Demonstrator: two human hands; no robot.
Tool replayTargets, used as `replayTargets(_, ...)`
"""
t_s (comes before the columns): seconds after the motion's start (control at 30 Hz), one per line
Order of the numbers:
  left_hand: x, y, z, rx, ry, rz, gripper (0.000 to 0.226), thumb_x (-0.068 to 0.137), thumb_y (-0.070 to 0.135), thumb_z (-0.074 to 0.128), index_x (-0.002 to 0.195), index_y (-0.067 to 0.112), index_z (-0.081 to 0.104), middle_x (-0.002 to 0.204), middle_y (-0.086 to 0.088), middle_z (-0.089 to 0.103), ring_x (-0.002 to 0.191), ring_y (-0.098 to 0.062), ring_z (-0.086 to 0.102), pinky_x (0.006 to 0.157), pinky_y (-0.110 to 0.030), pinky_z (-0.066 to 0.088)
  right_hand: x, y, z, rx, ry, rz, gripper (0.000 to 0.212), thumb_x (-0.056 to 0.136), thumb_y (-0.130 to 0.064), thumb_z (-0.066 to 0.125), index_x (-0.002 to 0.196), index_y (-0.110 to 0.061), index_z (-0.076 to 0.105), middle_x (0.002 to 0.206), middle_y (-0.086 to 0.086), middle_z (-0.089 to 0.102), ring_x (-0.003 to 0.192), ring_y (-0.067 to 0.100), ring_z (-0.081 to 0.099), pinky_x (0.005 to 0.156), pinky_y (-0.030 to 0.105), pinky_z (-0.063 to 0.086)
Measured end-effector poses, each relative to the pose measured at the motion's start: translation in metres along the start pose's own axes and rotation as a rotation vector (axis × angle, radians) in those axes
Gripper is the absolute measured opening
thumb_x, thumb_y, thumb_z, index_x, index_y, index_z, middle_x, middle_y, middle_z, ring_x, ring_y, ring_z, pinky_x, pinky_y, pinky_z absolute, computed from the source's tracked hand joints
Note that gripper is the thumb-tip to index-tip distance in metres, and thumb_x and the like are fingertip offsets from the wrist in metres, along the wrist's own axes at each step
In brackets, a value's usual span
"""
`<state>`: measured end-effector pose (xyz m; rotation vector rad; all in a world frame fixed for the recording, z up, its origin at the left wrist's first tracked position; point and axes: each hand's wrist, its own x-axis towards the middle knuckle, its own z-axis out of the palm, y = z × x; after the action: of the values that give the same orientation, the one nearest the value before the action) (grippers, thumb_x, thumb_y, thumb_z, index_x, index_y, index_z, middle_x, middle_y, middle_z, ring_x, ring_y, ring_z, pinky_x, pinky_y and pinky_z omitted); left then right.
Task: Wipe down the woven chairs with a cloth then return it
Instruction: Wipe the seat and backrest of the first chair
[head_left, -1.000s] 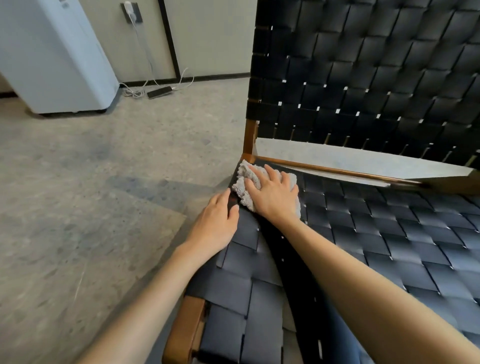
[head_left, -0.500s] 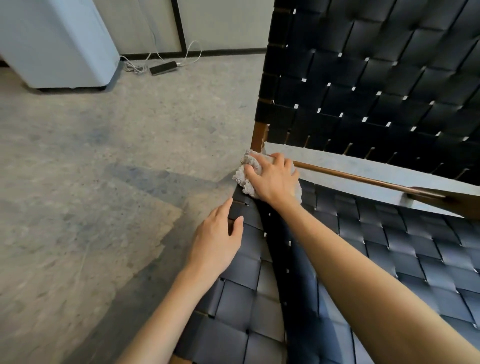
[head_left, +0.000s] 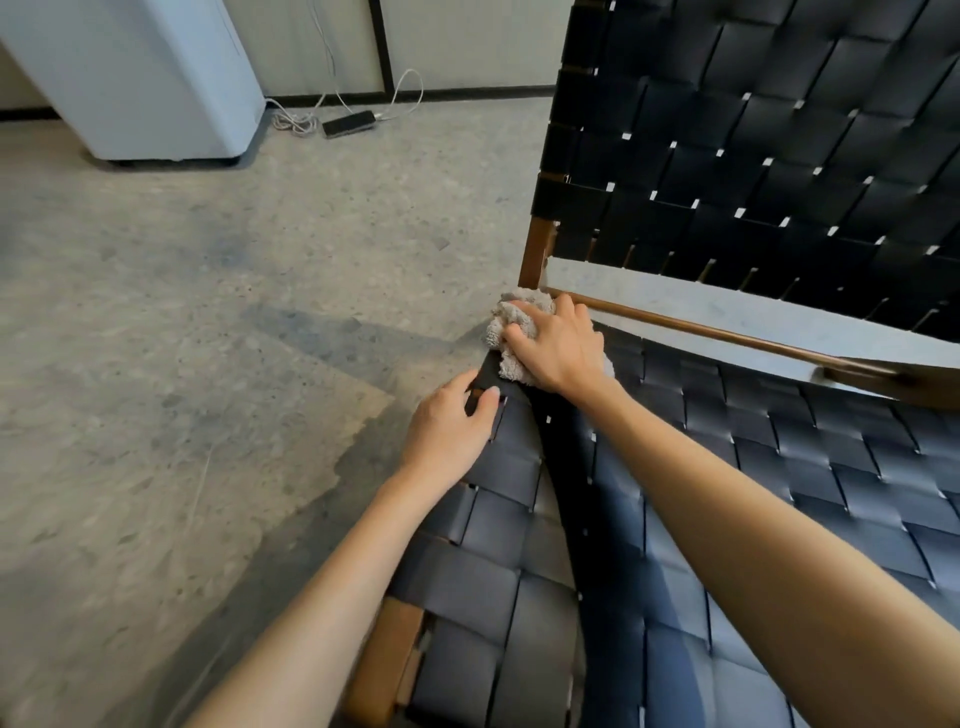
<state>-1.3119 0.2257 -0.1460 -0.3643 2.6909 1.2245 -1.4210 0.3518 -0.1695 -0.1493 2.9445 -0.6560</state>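
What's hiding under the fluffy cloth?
The cloth sits on the woven chair seat, at its back corner, with the right hand on top. The straps directly beneath it are covered.

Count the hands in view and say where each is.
2. The left hand grips the left edge of the woven seat; the right hand grips the cloth at its back-left corner.

Crumpled grey cloth (head_left: 508, 323) sits on rear corner of black woven chair (head_left: 779, 493)
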Motion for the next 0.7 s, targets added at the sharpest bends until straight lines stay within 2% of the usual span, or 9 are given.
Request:
replayTargets(0.1,-0.025,-0.012,-0.009,-0.118,-0.059,-0.071,0.042,0.099,0.036,0.042,0.137,0.017,0.048,0.136,0.0,0.052,0.125,-0.015,0.047,0.09,-0.018,0.032,-0.035,-0.011,0.001,0.021,-0.011,-0.038,0.049,0.092,-0.049,0.038,0.14,-0.04,0.045,0.13,0.008,0.043,0.124,0.03,0.035,0.099,0.049,0.035)
replayTargets(0.27,-0.074,-0.029,-0.024,-0.175,-0.078,-0.039,0.042,0.1,0.031,0.042,0.138,0.015,0.046,0.14,0.0,0.048,0.127,-0.015,0.045,0.098,-0.022,0.031,-0.101,-0.033,-0.004,0.047,-0.006,-0.059,0.048,0.093,-0.05,0.038,0.14,-0.039,0.044,0.125,0.007,0.044,0.121,0.029,0.036,0.096,0.048,0.038)
replayTargets(0.43,-0.116,-0.04,-0.029,-0.162,-0.074,-0.011,0.043,0.101,0.028,0.037,0.14,0.01,0.044,0.141,-0.007,0.048,0.13,-0.021,0.042,0.111,-0.035,0.03,-0.168,-0.054,-0.008,0.044,-0.023,-0.118,0.048,0.093,-0.047,0.04,0.14,-0.039,0.044,0.119,0.005,0.044,0.117,0.028,0.037,0.093,0.048,0.041)
replayTargets(0.57,-0.149,-0.048,-0.033,-0.156,-0.027,0.002,0.041,0.103,0.021,0.032,0.142,0.01,0.04,0.144,-0.009,0.043,0.134,-0.023,0.036,0.109,-0.029,0.025,-0.218,-0.064,-0.01,0.009,-0.015,-0.16,0.046,0.094,-0.047,0.04,0.138,-0.037,0.048,0.112,0.004,0.045,0.11,0.025,0.04,0.087,0.045,0.043)
replayTargets(0.7,-0.171,-0.057,-0.036,-0.223,0.015,0.047,0.039,0.103,0.019,0.029,0.14,0.014,0.043,0.141,-0.008,0.047,0.129,-0.021,0.041,0.105,-0.028,0.029,-0.259,-0.064,-0.013,-0.027,0.046,-0.194,0.045,0.094,-0.047,0.041,0.138,-0.04,0.046,0.112,0.003,0.047,0.106,0.023,0.041,0.084,0.041,0.044)
